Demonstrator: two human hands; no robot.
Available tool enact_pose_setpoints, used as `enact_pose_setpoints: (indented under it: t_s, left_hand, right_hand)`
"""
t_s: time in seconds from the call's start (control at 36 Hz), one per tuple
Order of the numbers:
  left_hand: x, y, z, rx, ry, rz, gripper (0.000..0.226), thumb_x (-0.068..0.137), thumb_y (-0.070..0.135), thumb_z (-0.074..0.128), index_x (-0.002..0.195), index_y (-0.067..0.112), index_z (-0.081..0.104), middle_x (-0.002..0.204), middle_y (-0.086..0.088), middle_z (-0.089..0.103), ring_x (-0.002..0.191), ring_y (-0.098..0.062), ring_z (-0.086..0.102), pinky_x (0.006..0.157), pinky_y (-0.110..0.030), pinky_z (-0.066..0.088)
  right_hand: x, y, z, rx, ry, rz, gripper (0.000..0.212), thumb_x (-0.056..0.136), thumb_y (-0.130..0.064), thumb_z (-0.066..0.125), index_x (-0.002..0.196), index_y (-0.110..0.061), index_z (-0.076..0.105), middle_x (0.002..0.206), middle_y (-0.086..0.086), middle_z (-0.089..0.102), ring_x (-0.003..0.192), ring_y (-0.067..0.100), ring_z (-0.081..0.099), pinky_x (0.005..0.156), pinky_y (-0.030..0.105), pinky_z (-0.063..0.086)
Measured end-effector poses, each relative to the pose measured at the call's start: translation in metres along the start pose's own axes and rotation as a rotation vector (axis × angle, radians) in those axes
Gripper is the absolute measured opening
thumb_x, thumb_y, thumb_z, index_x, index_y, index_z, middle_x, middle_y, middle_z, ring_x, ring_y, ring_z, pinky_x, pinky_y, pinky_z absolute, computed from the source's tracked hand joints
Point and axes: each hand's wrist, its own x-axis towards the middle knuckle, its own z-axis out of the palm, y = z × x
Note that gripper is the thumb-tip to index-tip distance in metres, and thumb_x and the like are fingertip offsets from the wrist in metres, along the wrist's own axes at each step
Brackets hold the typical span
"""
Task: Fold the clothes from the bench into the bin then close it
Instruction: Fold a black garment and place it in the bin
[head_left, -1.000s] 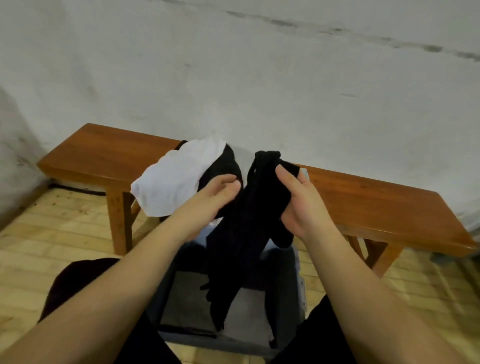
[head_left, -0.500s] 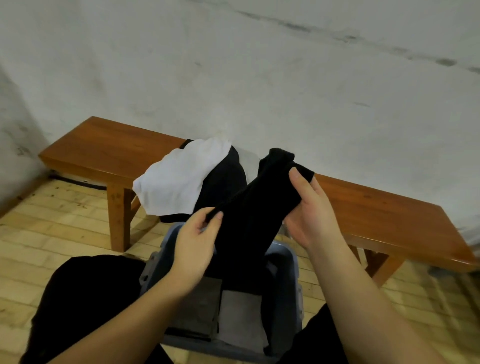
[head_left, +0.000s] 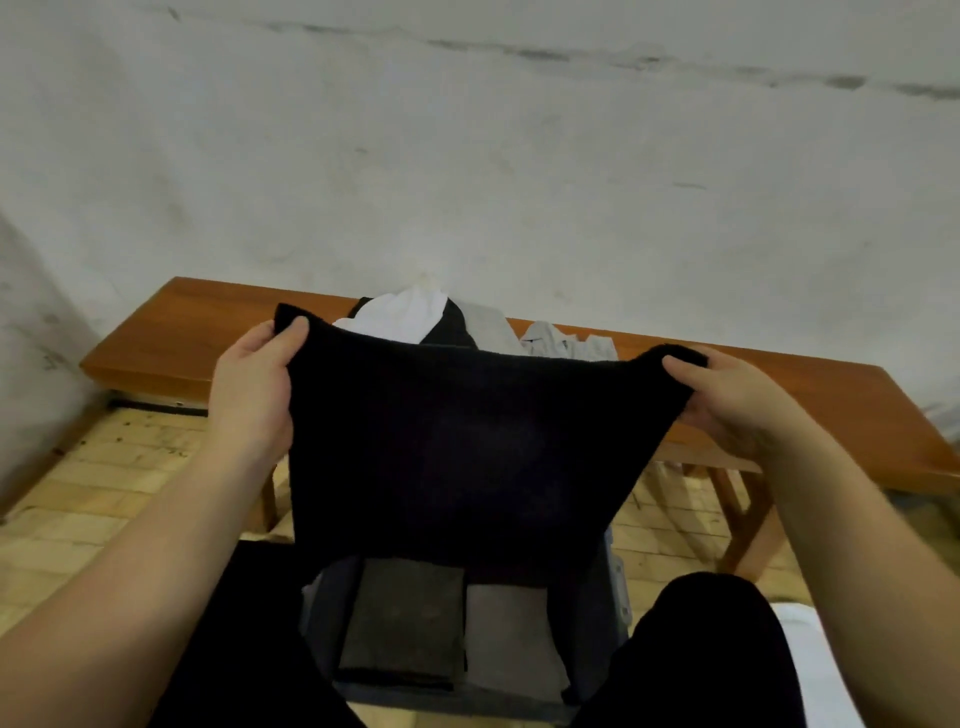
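Note:
A black garment (head_left: 467, 457) is stretched flat in the air between my hands, above the bin. My left hand (head_left: 254, 389) pinches its upper left corner and my right hand (head_left: 727, 395) grips its upper right corner. Below it stands the grey-blue bin (head_left: 615, 597), holding a folded dark grey piece (head_left: 405, 623) and a folded light grey piece (head_left: 509, 639). Behind the garment, on the wooden bench (head_left: 171, 332), lies a pile of white, black and grey clothes (head_left: 410, 317), partly hidden by the garment.
A white plaster wall (head_left: 467, 156) rises right behind the bench. The floor is light wooden planks (head_left: 78, 493). My knees in black trousers (head_left: 717, 649) flank the bin. A white object (head_left: 810, 660) shows at the lower right.
The bunched garment has been spread wide. My left hand moved up and left to a corner, my right hand moved right. The view tilted down over the bin.

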Motion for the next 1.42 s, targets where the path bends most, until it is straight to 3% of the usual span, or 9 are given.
enact_pose_setpoints:
  t_s: [0.17, 0.39, 0.61, 0.69, 0.83, 0.94, 1.11, 1.19, 1.42]
  left_hand:
    - [0.022, 0.017, -0.020, -0.006, -0.054, 0.050, 0.008, 0.093, 0.023, 0.064, 0.099, 0.018, 0.068, 0.086, 0.006, 0.074, 0.092, -0.016, 0.070, 0.070, -0.025, 0.052]
    - [0.043, 0.040, -0.037, 0.197, -0.040, 0.169, 0.011, 0.092, 0.029, 0.065, 0.094, 0.020, 0.070, 0.088, 0.006, 0.073, 0.089, -0.016, 0.069, 0.073, -0.027, 0.050]
    - [0.055, 0.037, -0.040, 0.544, 0.025, 0.170, 0.008, 0.093, 0.023, 0.065, 0.100, 0.022, 0.062, 0.105, -0.006, 0.065, 0.090, -0.019, 0.064, 0.085, -0.039, 0.054]
    - [0.056, 0.039, -0.044, 0.555, 0.008, 0.135, 0.017, 0.094, 0.023, 0.064, 0.110, 0.022, 0.063, 0.106, -0.005, 0.066, 0.096, -0.022, 0.065, 0.084, -0.038, 0.055]
    - [0.050, 0.044, -0.041, 0.523, -0.118, 0.070, 0.020, 0.101, 0.015, 0.051, 0.098, 0.022, 0.070, 0.098, -0.005, 0.065, 0.094, -0.021, 0.063, 0.081, -0.034, 0.051]
    - [0.045, 0.047, -0.041, 0.574, -0.202, 0.054, 0.026, 0.102, 0.010, 0.046, 0.100, 0.018, 0.071, 0.102, -0.006, 0.067, 0.099, -0.021, 0.062, 0.083, -0.034, 0.049]
    - [0.046, 0.048, -0.040, 0.664, -0.294, 0.083, 0.017, 0.098, 0.014, 0.056, 0.104, 0.020, 0.070, 0.108, -0.004, 0.068, 0.110, -0.023, 0.059, 0.102, -0.039, 0.042]
    - [0.044, 0.046, -0.039, 0.972, -0.300, 0.214, 0.023, 0.095, 0.017, 0.062, 0.116, 0.026, 0.062, 0.107, 0.005, 0.062, 0.107, -0.017, 0.053, 0.090, -0.032, 0.039]
    - [0.056, 0.042, -0.044, 1.304, -0.154, 0.575, 0.017, 0.095, 0.017, 0.061, 0.106, 0.010, 0.071, 0.102, -0.001, 0.052, 0.101, -0.022, 0.048, 0.085, -0.036, 0.042]
  right_hand:
    - [-0.002, 0.001, -0.018, 0.033, 0.180, -0.020, 0.021, 0.101, -0.020, 0.054, 0.114, -0.005, 0.061, 0.113, 0.013, 0.069, 0.101, 0.025, 0.067, 0.085, 0.038, 0.055]
    - [-0.006, -0.006, -0.026, 0.151, 0.180, -0.128, 0.028, 0.105, -0.023, 0.044, 0.124, -0.010, 0.060, 0.115, 0.006, 0.069, 0.104, 0.022, 0.067, 0.082, 0.035, 0.053]
    - [0.007, 0.009, -0.030, -0.119, 0.307, -0.080, 0.026, 0.100, -0.030, 0.055, 0.114, -0.009, 0.062, 0.103, 0.008, 0.065, 0.091, 0.025, 0.064, 0.070, 0.037, 0.053]
    - [0.011, 0.012, -0.037, -0.012, 0.281, -0.018, 0.027, 0.099, -0.029, 0.058, 0.117, -0.009, 0.059, 0.105, 0.009, 0.063, 0.091, 0.025, 0.063, 0.071, 0.037, 0.053]
    - [0.015, 0.015, -0.051, 0.167, 0.128, 0.073, 0.014, 0.104, -0.021, 0.047, 0.113, -0.018, 0.057, 0.099, 0.007, 0.058, 0.082, 0.020, 0.059, 0.068, 0.034, 0.047]
    - [0.011, 0.011, -0.057, 0.216, 0.036, 0.042, 0.028, 0.105, -0.007, 0.036, 0.117, -0.015, 0.060, 0.106, 0.011, 0.064, 0.094, 0.023, 0.062, 0.078, 0.034, 0.048]
    - [0.003, 0.003, -0.056, 0.100, -0.053, -0.022, 0.032, 0.099, 0.006, 0.043, 0.122, -0.009, 0.058, 0.124, 0.016, 0.060, 0.109, 0.027, 0.060, 0.086, 0.033, 0.049]
    - [0.001, 0.005, -0.053, -0.101, -0.052, -0.056, 0.030, 0.096, 0.001, 0.055, 0.117, -0.019, 0.061, 0.123, 0.012, 0.062, 0.115, 0.027, 0.059, 0.097, 0.038, 0.048]
    - [-0.002, 0.008, -0.045, -0.732, 0.231, -0.254, 0.018, 0.102, -0.020, 0.052, 0.113, -0.019, 0.066, 0.106, 0.000, 0.058, 0.092, 0.018, 0.052, 0.075, 0.033, 0.038]
